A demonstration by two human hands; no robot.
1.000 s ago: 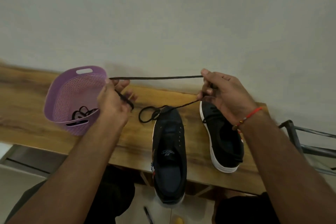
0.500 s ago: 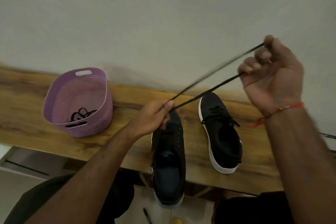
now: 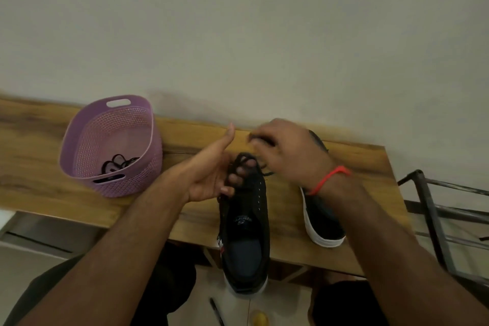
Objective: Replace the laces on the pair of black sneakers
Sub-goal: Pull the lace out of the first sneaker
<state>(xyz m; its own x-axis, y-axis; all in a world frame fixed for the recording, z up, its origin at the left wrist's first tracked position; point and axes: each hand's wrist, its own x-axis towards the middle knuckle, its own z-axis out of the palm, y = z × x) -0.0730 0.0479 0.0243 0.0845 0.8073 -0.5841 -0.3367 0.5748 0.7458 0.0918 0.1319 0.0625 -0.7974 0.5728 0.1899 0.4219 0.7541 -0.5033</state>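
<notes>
Two black sneakers lie on the wooden bench (image 3: 39, 167). The left sneaker (image 3: 244, 230) has no lace in its eyelets and its heel hangs over the front edge. The right sneaker (image 3: 321, 222), with a white sole, is partly hidden by my right wrist. My left hand (image 3: 211, 174) is palm up over the left sneaker's toe, its fingers curled round loops of a black lace (image 3: 244, 160). My right hand (image 3: 285, 151), blurred, hovers just above and pinches the same lace.
A purple perforated basket (image 3: 87, 156) stands on the bench's left part with more black laces (image 3: 117, 165) inside. A dark metal rack (image 3: 434, 209) is off the bench's right end. A pen (image 3: 217, 311) lies on the floor below. A plain wall runs behind the bench.
My right hand came down from high on the right to just above the left sneaker. The stretched lace is now gathered in loops in my left hand.
</notes>
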